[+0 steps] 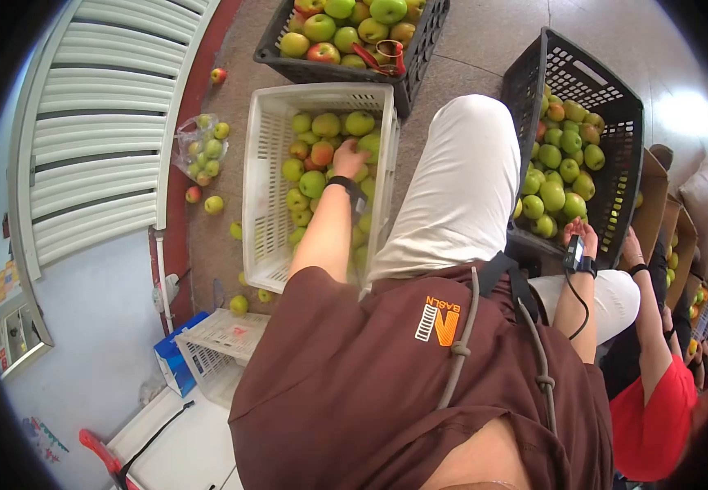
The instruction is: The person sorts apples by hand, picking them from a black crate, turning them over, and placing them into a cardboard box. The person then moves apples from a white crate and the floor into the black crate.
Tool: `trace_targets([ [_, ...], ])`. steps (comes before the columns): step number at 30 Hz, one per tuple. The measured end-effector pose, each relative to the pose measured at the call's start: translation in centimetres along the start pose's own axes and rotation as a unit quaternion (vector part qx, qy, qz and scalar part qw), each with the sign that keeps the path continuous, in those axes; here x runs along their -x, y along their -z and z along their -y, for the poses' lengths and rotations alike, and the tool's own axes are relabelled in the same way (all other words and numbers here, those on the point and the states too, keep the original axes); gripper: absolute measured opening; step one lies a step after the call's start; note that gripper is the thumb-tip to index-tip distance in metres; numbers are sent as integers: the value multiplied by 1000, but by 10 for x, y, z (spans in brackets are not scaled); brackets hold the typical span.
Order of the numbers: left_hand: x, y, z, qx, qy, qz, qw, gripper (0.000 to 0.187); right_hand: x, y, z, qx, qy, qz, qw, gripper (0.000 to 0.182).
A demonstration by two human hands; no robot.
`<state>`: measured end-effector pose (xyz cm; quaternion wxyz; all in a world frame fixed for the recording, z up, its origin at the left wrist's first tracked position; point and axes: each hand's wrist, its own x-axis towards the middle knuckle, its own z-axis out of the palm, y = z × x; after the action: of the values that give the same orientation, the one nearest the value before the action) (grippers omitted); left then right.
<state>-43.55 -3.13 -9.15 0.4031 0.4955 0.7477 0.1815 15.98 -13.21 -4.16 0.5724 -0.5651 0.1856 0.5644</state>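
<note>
My left hand (350, 158) reaches into the white crate (318, 91), its fingers closed against a green apple (368, 144) at the crate's right side. Green and red-tinged apples lie around and below that hand. On the right, my right hand (580, 233) is at the lower edge of a black crate (633, 147) of mostly green apples (551, 195). Its palm is turned up, the fingers are slightly curled and apart, and nothing shows in it. The fingertips are close to the nearest apples. Both wrists wear dark bands with small devices.
Another black crate (267, 55) of apples stands at the top, with red-handled clippers (395, 59) on it. A bag of apples (203, 149) and loose apples lie on the floor at left. A co-worker's red sleeve (656, 416) and cardboard boxes (650, 193) are at right.
</note>
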Motion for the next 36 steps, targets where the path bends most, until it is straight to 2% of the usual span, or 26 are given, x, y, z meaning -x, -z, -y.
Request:
trace_targets([
  [1, 0, -4, -11, -29, -9, 18, 999, 68, 1, 3, 0, 9, 3, 0, 1000, 23],
  [5, 5, -26, -29, -202, 41, -26, 978, 69, 2, 4, 1, 42, 6, 2, 999, 21],
  [8, 15, -18, -58, -204, 146, 16, 968, 81, 4, -2, -3, 73, 11, -11, 997, 17],
  [11, 8, -27, -39, -229, 111, -9, 967, 84, 5, -7, -6, 81, 24, -43, 995, 14],
  [14, 16, -15, -54, -238, 118, 19, 964, 81, 10, -11, -8, 99, 42, -49, 993, 13],
  [17, 24, -8, -63, -239, 90, -30, 966, 79, 16, -17, -9, 91, 43, -60, 993, 13],
  [20, 22, 8, -46, 12, 62, -14, 998, 73, 15, -17, -10, 87, 43, -49, 994, 12],
  [21, 5, 1, -9, 45, -13, -34, 998, 67, 16, -17, -11, 90, 45, -45, 994, 12],
  [22, 10, 11, -9, 183, 42, -16, 982, 65, 17, -19, -11, 92, 46, -42, 994, 12],
  [24, 28, 30, -13, 442, 147, 20, 885, 61, 15, -18, -12, 93, 42, -29, 994, 11],
  [25, 44, 45, -30, 528, 131, 42, 838, 48, 10, -14, -10, 91, 37, -19, 995, 11],
  [28, 75, 77, -61, 628, 71, 79, 771, 51, 13, -19, -11, 87, 33, -5, 996, 13],
  [30, 93, 96, -91, 623, -12, 106, 775, 54, 22, -25, -13, 73, 35, 2, 997, 14],
  [32, 109, 104, -126, 611, -75, 145, 775, 56, 23, -24, -15, 67, 34, 52, 996, 17],
  [33, 116, 105, -143, 603, -97, 168, 774, 58, 22, -22, -14, 69, 12, 118, 991, 20],
  [34, 124, 97, -162, 596, -119, 195, 770, 59, 17, -20, -15, -10, -31, 309, 951, 15],
  [35, 133, 84, -184, 584, -138, 213, 771, 59, 41, -41, -21, -35, -3, 212, 977, 16],
  [36, 144, 68, -207, 573, -159, 232, 770, 60, 72, -67, -23, -60, -18, 200, 978, 21],
])
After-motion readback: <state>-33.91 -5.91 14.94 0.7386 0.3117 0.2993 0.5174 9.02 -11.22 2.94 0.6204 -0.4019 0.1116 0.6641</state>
